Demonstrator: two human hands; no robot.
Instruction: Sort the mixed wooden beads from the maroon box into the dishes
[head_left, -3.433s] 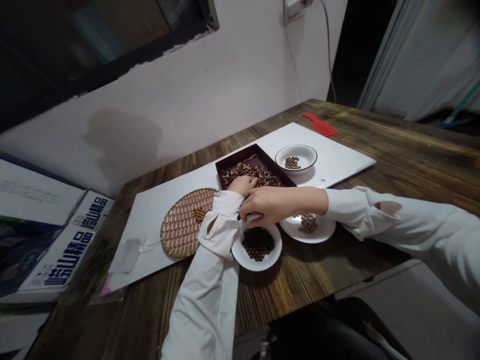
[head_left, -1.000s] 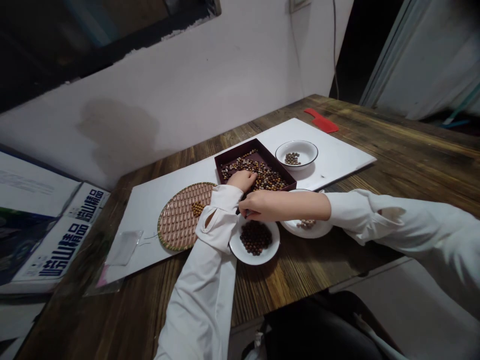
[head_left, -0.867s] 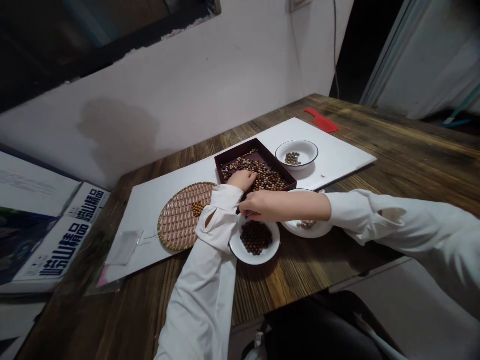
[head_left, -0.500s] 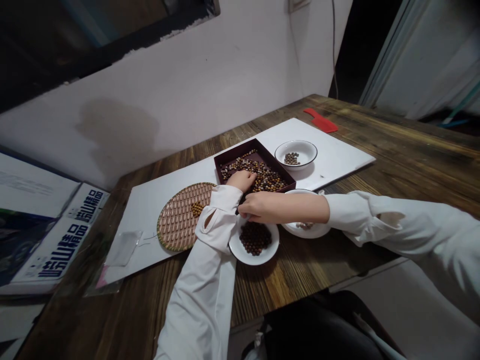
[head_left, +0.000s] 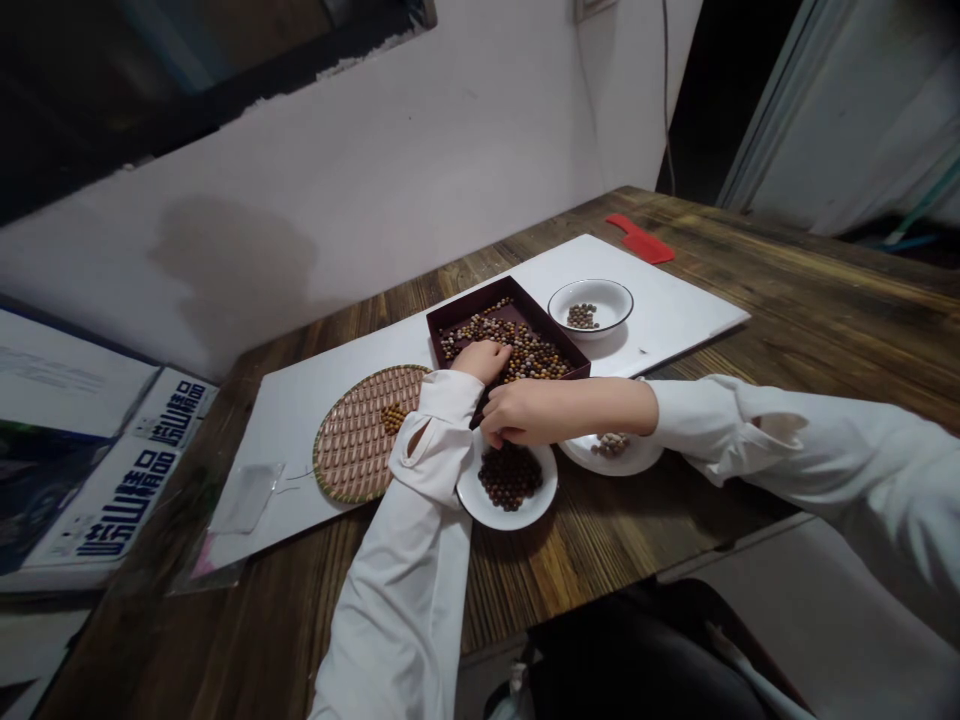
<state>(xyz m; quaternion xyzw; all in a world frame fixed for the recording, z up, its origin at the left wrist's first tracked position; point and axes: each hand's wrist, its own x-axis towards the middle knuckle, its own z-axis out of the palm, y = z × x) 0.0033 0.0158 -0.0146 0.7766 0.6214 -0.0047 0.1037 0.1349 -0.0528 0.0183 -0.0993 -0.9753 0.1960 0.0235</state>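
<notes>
My left hand [head_left: 486,359] rests in a dark maroon tray [head_left: 453,315] of mixed brown and pale beads, fingers curled down among them. My right hand [head_left: 525,411] reaches across, fingertips pinched together just above the rim of a white bowl [head_left: 532,500] of dark brown beads; what they pinch is too small to see. A second white bowl [head_left: 634,458] of pale beads lies under my right wrist. A round woven tray [head_left: 352,440] with a few yellow beads sits beside my left sleeve.
A third white bowl [head_left: 607,294] with a few beads stands on the white board [head_left: 300,410] behind the maroon tray. A red card [head_left: 642,240] lies far right. A small plastic bag [head_left: 244,497] and printed boxes [head_left: 127,480] lie left. The table edge runs close to me.
Both hands stayed almost still. My right hand's fingertips shifted slightly over the rim of the dark-bead bowl; the view drifted a little.
</notes>
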